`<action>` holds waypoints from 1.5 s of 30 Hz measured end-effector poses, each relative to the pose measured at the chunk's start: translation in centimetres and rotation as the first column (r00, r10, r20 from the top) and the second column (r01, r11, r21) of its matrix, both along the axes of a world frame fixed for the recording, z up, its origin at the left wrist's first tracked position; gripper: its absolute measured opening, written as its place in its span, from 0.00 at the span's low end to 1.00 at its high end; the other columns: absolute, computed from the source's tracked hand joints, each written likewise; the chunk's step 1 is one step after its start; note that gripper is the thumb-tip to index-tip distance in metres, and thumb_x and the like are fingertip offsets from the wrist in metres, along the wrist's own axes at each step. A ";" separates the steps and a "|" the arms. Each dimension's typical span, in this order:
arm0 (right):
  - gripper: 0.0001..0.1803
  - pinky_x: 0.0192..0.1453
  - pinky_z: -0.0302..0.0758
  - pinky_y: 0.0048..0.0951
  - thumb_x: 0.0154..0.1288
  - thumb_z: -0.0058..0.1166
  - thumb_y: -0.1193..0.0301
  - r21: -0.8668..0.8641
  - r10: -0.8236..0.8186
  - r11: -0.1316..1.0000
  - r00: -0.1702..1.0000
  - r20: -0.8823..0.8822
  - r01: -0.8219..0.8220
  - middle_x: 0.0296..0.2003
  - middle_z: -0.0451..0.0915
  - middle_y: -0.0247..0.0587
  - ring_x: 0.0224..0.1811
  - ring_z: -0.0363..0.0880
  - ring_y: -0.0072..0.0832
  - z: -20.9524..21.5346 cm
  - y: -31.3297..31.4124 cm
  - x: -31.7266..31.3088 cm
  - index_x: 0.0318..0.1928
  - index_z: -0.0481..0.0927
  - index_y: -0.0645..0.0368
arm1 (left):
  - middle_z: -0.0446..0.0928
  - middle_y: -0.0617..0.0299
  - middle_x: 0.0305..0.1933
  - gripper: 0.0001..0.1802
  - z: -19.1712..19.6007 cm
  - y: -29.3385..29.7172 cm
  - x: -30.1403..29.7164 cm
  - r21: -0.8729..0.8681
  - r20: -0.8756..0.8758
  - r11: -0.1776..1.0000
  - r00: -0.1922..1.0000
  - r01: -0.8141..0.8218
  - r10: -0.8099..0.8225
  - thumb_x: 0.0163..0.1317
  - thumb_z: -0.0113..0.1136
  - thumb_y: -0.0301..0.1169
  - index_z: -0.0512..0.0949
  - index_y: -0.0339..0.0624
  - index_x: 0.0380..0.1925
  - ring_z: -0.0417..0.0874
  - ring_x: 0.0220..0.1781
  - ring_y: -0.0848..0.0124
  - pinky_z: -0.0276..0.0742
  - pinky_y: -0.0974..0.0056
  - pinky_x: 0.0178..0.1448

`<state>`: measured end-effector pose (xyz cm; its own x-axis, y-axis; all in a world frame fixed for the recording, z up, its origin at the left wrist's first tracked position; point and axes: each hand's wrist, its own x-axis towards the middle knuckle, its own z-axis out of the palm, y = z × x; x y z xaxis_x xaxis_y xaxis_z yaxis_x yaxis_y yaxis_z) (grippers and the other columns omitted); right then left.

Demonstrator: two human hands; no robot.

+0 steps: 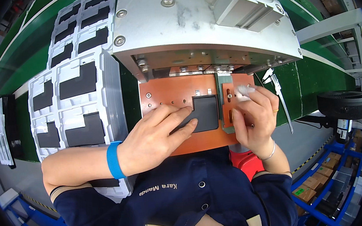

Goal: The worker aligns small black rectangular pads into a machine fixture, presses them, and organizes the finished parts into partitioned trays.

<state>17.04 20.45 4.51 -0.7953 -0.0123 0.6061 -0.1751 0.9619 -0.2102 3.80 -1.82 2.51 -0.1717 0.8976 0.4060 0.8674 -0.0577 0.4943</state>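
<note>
A dark grey L-shaped plate point(207, 112) lies flat on the orange fixture board point(165, 87) in front of me. My left hand point(154, 131) is closed on its left arm, with the index finger at the notch and the thumb across the plate; the far left end is hidden under the hand. My right hand point(257, 116) hovers by the slotted orange block point(229, 106) at the board's right side. Its fingers are curled, the thumb apart from them. Something whitish and blurred point(244, 92) is at the fingertips; whether it is held or worn cannot be made out.
A metal press frame point(198, 22) with a cylinder point(246, 2) overhangs the board's far side. White trays point(112, 98) of similar dark pieces are stacked at left. A caliper point(279, 92) lies on the green bench at right, near a black fan point(344, 104).
</note>
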 end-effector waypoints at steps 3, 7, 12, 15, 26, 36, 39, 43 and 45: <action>0.21 0.57 0.71 0.40 0.48 0.70 0.74 -0.124 0.049 0.992 0.987 0.153 -0.030 0.50 0.79 0.41 0.51 0.74 0.44 0.3 -0.3 1.3 0.45 0.79 0.59 | 0.76 0.49 0.53 0.21 0.0 0.3 -0.5 0.032 -0.026 0.999 0.999 -0.030 0.031 0.49 0.62 0.27 0.81 0.35 0.46 0.77 0.50 0.58 0.79 0.60 0.50; 0.22 0.58 0.71 0.41 0.49 0.72 0.66 -0.175 0.089 0.984 0.954 0.285 -0.039 0.51 0.78 0.43 0.55 0.72 0.44 0.3 -0.9 1.7 0.46 0.82 0.57 | 0.78 0.47 0.54 0.21 0.1 0.4 -1.1 0.017 -0.016 0.999 0.999 -0.049 0.049 0.46 0.71 0.24 0.83 0.36 0.45 0.78 0.48 0.55 0.79 0.58 0.50; 0.23 0.57 0.72 0.38 0.50 0.71 0.63 -0.142 0.104 0.988 0.930 0.352 -0.057 0.52 0.78 0.41 0.56 0.73 0.41 0.2 -1.4 1.7 0.48 0.83 0.54 | 0.78 0.48 0.54 0.21 0.4 0.5 -1.2 0.002 -0.035 0.995 0.994 -0.103 0.103 0.47 0.71 0.25 0.84 0.37 0.45 0.77 0.50 0.54 0.79 0.58 0.51; 0.24 0.56 0.73 0.37 0.50 0.71 0.61 -0.132 0.111 0.989 0.926 0.362 -0.067 0.53 0.77 0.40 0.56 0.73 0.40 0.4 -1.4 1.7 0.49 0.83 0.54 | 0.78 0.48 0.54 0.21 0.6 0.7 -1.5 0.000 -0.023 0.994 0.993 -0.112 0.112 0.47 0.71 0.25 0.84 0.38 0.46 0.77 0.52 0.54 0.78 0.58 0.54; 0.26 0.59 0.71 0.39 0.50 0.70 0.56 -0.151 0.142 0.985 0.900 0.412 -0.086 0.59 0.75 0.37 0.58 0.71 0.40 1.0 -1.7 2.6 0.50 0.83 0.51 | 0.77 0.47 0.56 0.22 1.3 0.2 -1.1 -0.037 -0.020 0.995 0.996 -0.088 0.088 0.45 0.61 0.27 0.83 0.33 0.44 0.77 0.49 0.57 0.78 0.57 0.56; 0.20 0.65 0.66 0.42 0.53 0.67 0.50 -0.180 0.213 0.971 0.902 0.375 -0.154 0.50 0.82 0.39 0.57 0.74 0.40 1.4 -1.2 3.8 0.38 0.86 0.53 | 0.78 0.46 0.56 0.21 1.7 0.2 -0.8 -0.034 0.049 0.997 0.996 -0.071 0.073 0.45 0.63 0.27 0.83 0.33 0.43 0.78 0.51 0.57 0.78 0.60 0.56; 0.21 0.64 0.67 0.41 0.48 0.70 0.55 -0.206 0.208 0.969 0.909 0.361 -0.140 0.50 0.82 0.38 0.56 0.76 0.36 1.6 -1.2 4.0 0.40 0.85 0.52 | 0.78 0.46 0.56 0.20 1.8 0.3 -0.7 -0.037 0.042 0.997 0.996 -0.074 0.076 0.46 0.64 0.27 0.83 0.33 0.43 0.78 0.52 0.57 0.78 0.60 0.55; 0.16 0.60 0.70 0.42 0.49 0.71 0.60 -0.260 0.187 0.959 0.940 0.284 -0.113 0.47 0.83 0.40 0.51 0.78 0.38 1.4 -0.8 4.4 0.36 0.83 0.54 | 0.78 0.47 0.56 0.20 2.2 0.4 -1.0 -0.030 0.055 0.997 0.996 -0.070 0.071 0.46 0.65 0.26 0.83 0.32 0.42 0.78 0.52 0.56 0.79 0.60 0.54; 0.12 0.55 0.74 0.43 0.53 0.69 0.68 -0.362 0.114 0.931 0.977 0.179 -0.042 0.42 0.83 0.42 0.46 0.79 0.40 1.1 -0.4 4.4 0.31 0.79 0.57 | 0.78 0.47 0.55 0.21 2.0 0.5 -1.3 -0.004 0.048 0.998 0.996 -0.070 0.070 0.44 0.66 0.26 0.83 0.32 0.43 0.78 0.50 0.57 0.79 0.59 0.53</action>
